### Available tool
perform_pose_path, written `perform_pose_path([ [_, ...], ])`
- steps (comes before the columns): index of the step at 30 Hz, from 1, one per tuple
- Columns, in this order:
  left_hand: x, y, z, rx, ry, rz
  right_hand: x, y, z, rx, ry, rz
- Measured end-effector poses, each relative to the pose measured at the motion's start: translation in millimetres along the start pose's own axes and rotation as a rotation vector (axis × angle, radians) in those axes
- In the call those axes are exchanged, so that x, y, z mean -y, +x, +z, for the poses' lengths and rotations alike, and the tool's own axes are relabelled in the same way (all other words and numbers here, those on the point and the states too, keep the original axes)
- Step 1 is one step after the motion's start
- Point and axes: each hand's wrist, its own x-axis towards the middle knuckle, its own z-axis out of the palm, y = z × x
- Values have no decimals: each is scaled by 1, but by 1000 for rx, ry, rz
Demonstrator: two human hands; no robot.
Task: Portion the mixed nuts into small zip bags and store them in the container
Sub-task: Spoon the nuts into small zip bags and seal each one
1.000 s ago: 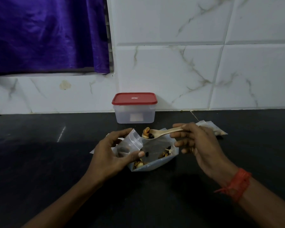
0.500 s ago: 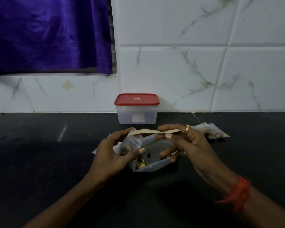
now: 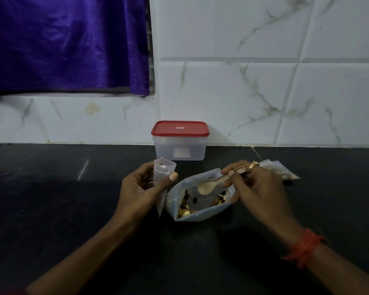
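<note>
The left hand (image 3: 141,186) holds a small bag (image 3: 164,168). Its fingers and thumb curl round the bag and keep it standing up. The top of the small bag is open. I cannot tell what is inside it.

The right hand (image 3: 254,188) pinches the end of a spoon (image 3: 211,184) with its fingers. The round part of the spoon looks empty. It hangs just over the open top of the big bag (image 3: 202,215).

The big bag lies on the counter (image 3: 51,199), between the two hands. The nuts (image 3: 184,211) sit in the bottom of it. Some are light and some are dark.

The box (image 3: 180,150) stands at the back of the counter, by the wall (image 3: 243,92). Its red lid (image 3: 180,128) is on. The box is near the hands but not touching them.

One more bag (image 3: 285,171) lies flat just behind the right hand, with brown bits in it.

The right hand has a ring (image 3: 254,165) on one finger and a red band (image 3: 303,248) on the wrist. A purple curtain (image 3: 62,43) hangs at the top left.
</note>
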Motion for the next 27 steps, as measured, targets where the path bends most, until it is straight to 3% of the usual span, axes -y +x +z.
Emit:
perform_pose_path([
  [3, 2, -1, 0, 51, 51, -24, -2, -2, 2, 126, -107, -25],
  [7, 4, 2, 1, 94, 112, -46, 4, -3, 2, 293, 61, 12],
  [13, 7, 4, -1, 117, 128, -60, 4, -1, -1, 276, 88, -30],
  [19, 7, 4, -1, 152, 117, -62, 2, -1, -1, 369, 52, -54],
  [27, 8, 3, -2, 198, 122, -32, -4, 4, -2, 200, 10, -52],
])
